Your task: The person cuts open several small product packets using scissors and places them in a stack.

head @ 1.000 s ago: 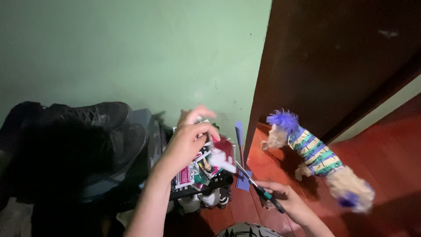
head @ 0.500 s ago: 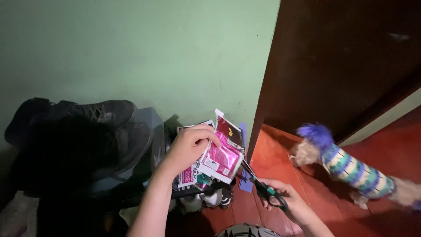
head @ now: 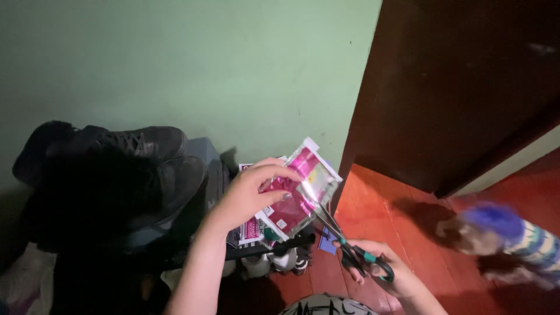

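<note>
Between the two hands, the shiny pink foil sachet (head: 300,189) is pinched at its left edge by the left hand (head: 254,195); its long axis slants up-right; the right hand (head: 382,274), lower-right, grips green-handled scissors (head: 344,242), blades meeting the sachet's lower edge.

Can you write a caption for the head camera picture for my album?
Left hand holds a shiny pink sachet while right hand brings scissors to it.
</note>
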